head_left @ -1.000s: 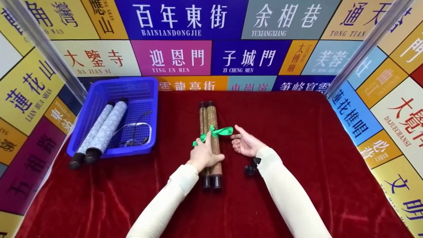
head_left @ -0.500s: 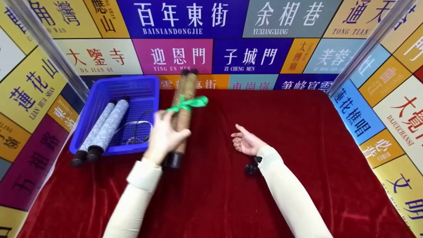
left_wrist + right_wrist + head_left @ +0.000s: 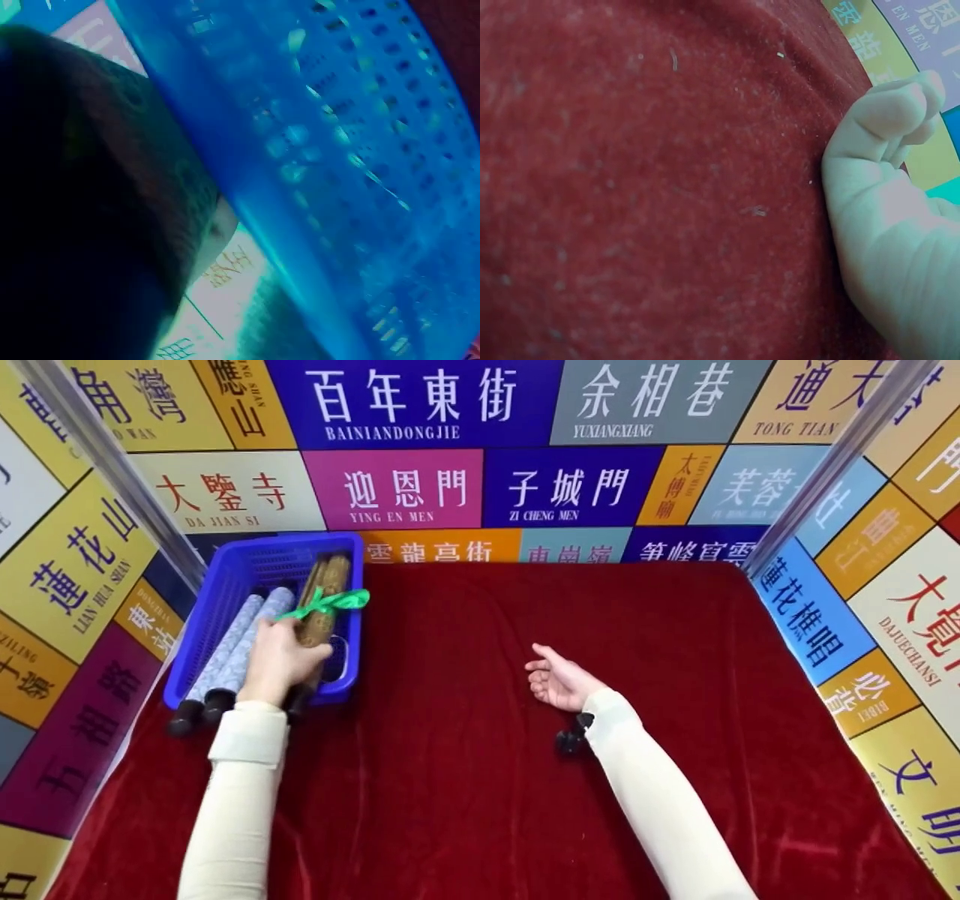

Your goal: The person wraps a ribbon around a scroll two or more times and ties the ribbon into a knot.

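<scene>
My left hand [image 3: 283, 660] grips a brown patterned scroll [image 3: 328, 619], rolled up from both ends, over the right part of the blue plastic basket [image 3: 355, 577]. Around the scroll's middle is a green ribbon [image 3: 343, 600] tied in a bow. Two light-blue patterned rolls [image 3: 244, 641] with dark end knobs lean in the basket, left of that hand. In the left wrist view, the dark scroll [image 3: 142, 120] lies beside the basket's perforated wall [image 3: 300, 180]. My right hand [image 3: 562, 682] rests on the red cloth, thumb raised and fingers loosely curled, holding nothing.
Red velvet cloth [image 3: 450, 735] covers the table. Panels with Chinese place names [image 3: 405, 487] stand behind and at both sides, with clear posts [image 3: 832, 457] at the back corners. A small black object [image 3: 571, 741] sits at my right wrist.
My left hand has lifted the ribbon-tied scroll from the middle of the cloth and carried it left to the basket. My right hand has stayed in place.
</scene>
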{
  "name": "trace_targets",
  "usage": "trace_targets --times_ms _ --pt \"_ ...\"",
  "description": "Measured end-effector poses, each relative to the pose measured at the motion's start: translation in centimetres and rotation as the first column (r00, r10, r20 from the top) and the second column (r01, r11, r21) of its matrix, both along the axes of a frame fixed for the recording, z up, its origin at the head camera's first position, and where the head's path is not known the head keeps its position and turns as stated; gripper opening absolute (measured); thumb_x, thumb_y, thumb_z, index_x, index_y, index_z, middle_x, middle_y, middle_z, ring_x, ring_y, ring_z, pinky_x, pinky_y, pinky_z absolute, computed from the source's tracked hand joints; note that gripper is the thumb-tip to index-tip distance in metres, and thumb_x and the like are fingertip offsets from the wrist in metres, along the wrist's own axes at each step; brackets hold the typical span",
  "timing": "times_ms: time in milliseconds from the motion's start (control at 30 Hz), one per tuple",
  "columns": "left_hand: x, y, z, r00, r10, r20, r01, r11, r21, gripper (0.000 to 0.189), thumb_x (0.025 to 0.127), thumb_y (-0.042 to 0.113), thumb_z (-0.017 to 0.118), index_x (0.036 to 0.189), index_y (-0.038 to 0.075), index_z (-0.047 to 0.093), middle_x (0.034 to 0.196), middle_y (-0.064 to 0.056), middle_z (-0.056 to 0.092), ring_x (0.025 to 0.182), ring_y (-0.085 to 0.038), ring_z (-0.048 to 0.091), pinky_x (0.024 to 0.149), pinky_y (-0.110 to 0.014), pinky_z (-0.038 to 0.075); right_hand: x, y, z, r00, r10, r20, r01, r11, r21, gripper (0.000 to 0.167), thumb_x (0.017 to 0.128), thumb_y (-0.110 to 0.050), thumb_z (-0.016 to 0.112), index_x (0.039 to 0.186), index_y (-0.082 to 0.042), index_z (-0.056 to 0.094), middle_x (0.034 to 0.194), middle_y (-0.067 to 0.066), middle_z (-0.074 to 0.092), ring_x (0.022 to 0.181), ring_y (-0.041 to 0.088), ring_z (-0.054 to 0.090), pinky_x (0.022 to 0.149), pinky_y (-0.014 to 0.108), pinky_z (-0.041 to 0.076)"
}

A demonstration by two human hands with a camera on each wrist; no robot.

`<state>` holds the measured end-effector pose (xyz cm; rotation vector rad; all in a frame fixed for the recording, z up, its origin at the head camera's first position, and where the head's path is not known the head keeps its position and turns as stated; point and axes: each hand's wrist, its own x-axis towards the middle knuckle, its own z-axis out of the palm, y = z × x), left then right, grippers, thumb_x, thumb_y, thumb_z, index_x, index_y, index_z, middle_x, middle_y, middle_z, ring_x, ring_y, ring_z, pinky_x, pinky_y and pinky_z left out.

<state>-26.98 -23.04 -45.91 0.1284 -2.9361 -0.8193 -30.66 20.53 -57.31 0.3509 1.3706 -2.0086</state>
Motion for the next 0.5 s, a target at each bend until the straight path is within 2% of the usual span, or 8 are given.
trace_targets --times_ms 167,267,400,500 --pt "-0.12 -0.88 0.04 0.996 -0.025 0.09 0.026 1.0 -0.009 0.062 0.081 0.033 0.07 0.127 -0.007 0.059 0.126 -0.036 0.048 0.114 -0.05 0.049 0.1 -0.061 0.043 -0.02 -0.12 -0.05 1.0 -0.003 -0.011 0.003 1.0 0.008 0.036 0.106 -0.042 0.041 0.104 -0.006 0.045 0.063 -0.003 0.049 0.054 0.008 0.046 0.051 0.018 0.04" --pt "-0.17 -0.96 0.17 0.992 -0.029 0.122 0.032 0.999 -0.02 0.061 0.082 0.034 0.069 0.127 -0.005 0.059 0.126 -0.036 0.048 0.114 -0.05 0.049 0.099 -0.062 0.043 0.01 -0.23 -0.16 1.0 -0.004 -0.016 0.004 1.0 0.006 0.036 0.106 -0.041 0.042 0.105 -0.006 0.044 0.064 -0.003 0.049 0.054 0.008 0.046 0.052 0.018 0.04" --pt "-0.08 -0.74 0.27 0.99 -0.032 0.136 0.038 0.999 -0.037 0.061 0.084 0.034 0.066 0.13 -0.005 0.059 0.129 -0.037 0.049 0.116 -0.053 0.049 0.1 -0.063 0.042 0.15 -0.2 -0.17 1.0 -0.017 -0.019 0.017 1.0 -0.007 0.034 0.105 -0.04 0.043 0.105 -0.005 0.044 0.064 -0.003 0.048 0.054 0.008 0.046 0.052 0.018 0.04" --pt "0.07 -0.54 0.27 0.991 -0.011 0.133 0.017 0.999 -0.042 0.056 0.085 0.034 0.064 0.124 -0.006 0.063 0.128 -0.037 0.05 0.112 -0.055 0.051 0.098 -0.063 0.043 0.27 -0.15 -0.1 1.0 -0.019 -0.021 0.019 1.0 -0.012 0.034 0.105 -0.039 0.044 0.106 -0.005 0.044 0.065 -0.002 0.049 0.054 0.008 0.047 0.053 0.018 0.041"
